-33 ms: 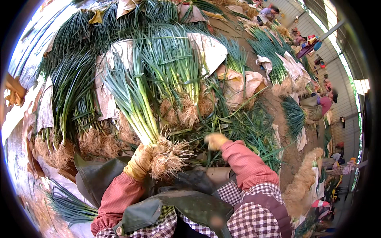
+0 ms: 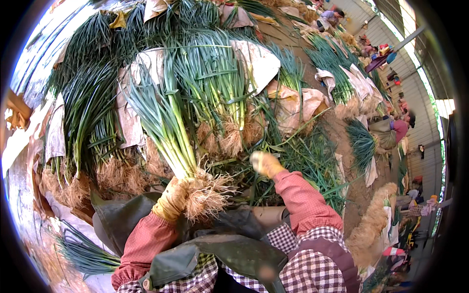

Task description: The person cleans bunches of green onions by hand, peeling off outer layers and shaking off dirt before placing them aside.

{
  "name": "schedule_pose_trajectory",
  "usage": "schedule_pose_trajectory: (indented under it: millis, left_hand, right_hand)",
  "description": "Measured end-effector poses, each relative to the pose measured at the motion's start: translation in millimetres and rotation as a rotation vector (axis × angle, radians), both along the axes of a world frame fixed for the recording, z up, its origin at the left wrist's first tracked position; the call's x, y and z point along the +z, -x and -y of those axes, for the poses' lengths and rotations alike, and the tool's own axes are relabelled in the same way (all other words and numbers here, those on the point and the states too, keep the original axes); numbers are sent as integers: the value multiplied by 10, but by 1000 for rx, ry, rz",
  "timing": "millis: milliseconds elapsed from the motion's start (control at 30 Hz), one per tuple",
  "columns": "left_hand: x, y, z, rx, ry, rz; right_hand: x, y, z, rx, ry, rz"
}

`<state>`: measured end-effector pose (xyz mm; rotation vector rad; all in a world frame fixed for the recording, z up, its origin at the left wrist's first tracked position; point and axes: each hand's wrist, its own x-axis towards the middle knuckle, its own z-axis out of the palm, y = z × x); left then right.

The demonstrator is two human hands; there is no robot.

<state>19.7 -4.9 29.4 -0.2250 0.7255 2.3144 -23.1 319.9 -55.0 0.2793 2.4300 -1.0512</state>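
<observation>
My left hand (image 2: pixel 172 198), in a yellow work glove, is wrapped round the root end of a bunch of green onions (image 2: pixel 171 141). Their pale roots (image 2: pixel 209 195) spill out to the right of the glove, and the leaves point away from me. My right hand (image 2: pixel 266 164), gloved too, hovers right of the roots over loose green trimmings (image 2: pixel 303 161). Its fingers look curled in; whether anything is inside them is hidden. Just beyond, more green onions (image 2: pixel 234 105) lie with roots toward me.
Rows of green onions (image 2: pixel 88 112) line the left and far side, with pale cloth sheets (image 2: pixel 256 61) among them. A dark green apron (image 2: pixel 215 249) covers my lap. On the right runs a dirt path (image 2: pixel 337 129); a person (image 2: pixel 393 129) sits beyond it among other bunches.
My right hand has shifted slightly away from me, over the trimmings. The left hand and its bunch of green onions stay in place.
</observation>
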Motion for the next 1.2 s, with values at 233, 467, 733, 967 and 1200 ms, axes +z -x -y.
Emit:
schedule_pose_trajectory:
  millis: [233,467,733,967,1200]
  left_hand:
    - [-16,79,-101,66,104,-61]
    - [-224,6,-229,81,361,-51]
    - [-218,39,-292,78,343,-110]
    - [-365,-82,-295,55,340,-108]
    - [-480,16,-132,152,28,161]
  right_hand:
    - [456,793,777,-375,-88,-294]
    - [-32,-201,1455,-254,702,-522]
    - [383,277,1292,-544,740,-35]
    - [462,-124,1690,40,-62,-787]
    - [1398,-72,1332,-335,743,-904]
